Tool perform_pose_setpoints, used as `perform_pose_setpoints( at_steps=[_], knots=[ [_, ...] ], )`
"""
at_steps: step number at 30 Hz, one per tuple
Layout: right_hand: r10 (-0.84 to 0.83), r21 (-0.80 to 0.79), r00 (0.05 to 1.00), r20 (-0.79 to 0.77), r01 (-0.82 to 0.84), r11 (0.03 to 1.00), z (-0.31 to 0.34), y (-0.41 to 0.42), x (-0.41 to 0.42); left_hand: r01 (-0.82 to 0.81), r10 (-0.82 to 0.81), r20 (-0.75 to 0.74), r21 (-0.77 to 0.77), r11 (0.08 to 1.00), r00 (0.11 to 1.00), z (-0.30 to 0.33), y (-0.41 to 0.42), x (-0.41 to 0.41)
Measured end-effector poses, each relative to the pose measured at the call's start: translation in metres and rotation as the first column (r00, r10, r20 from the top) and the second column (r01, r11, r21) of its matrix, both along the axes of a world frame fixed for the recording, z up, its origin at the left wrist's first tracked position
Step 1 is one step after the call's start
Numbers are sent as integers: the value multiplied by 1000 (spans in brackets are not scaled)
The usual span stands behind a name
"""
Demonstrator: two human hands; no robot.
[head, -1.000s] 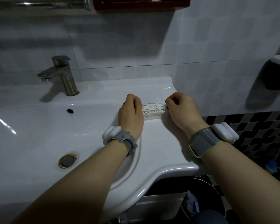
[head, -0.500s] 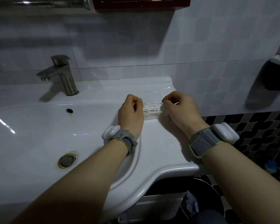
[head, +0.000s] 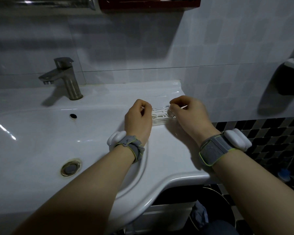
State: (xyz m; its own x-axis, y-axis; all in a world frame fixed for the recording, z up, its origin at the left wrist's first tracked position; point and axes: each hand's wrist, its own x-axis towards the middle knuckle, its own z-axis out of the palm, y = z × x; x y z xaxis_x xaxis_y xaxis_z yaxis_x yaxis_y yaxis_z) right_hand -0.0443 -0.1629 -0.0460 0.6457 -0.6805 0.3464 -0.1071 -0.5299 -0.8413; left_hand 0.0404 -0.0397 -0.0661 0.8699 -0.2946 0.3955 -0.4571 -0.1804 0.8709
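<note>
White plastic lattice tray (head: 159,115) lies on the sink ledge (head: 153,92), directly between both hands. The left hand (head: 138,119) curls round its left end and the right hand (head: 188,114) pinches its right end, both closed on it.

Dim, shadowy, wide-angle edge distortion

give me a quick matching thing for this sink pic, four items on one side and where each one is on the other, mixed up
1 faucet
2 drain
3 white tray
4 dark holder

a on the right wall
b between left hand and right hand
c bottom of the basin
d back ledge, left

Pairs: 1-d, 2-c, 3-b, 4-a
</note>
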Motion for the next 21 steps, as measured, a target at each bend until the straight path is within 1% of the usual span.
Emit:
perform_pose_setpoints(
  at_steps=[5,12,14,21],
  knots=[
    [14,-25,997,-72,-16,1000,-3,-2,4,19,-19,1,7,1000,1000,0,1,0],
    [16,5,1000,-8,-16,1000,1,2,1,52,-53,-41,-11,999,998,1,2,-2],
    [18,-9,1000,-10,-18,1000,2,2,0,62,-63,-49,-19,998,997,2,2,-3],
    [63,47,998,-9,-63,997,2,5,0,60,-61,-55,-21,998,997,2,2,-5]
  ],
)
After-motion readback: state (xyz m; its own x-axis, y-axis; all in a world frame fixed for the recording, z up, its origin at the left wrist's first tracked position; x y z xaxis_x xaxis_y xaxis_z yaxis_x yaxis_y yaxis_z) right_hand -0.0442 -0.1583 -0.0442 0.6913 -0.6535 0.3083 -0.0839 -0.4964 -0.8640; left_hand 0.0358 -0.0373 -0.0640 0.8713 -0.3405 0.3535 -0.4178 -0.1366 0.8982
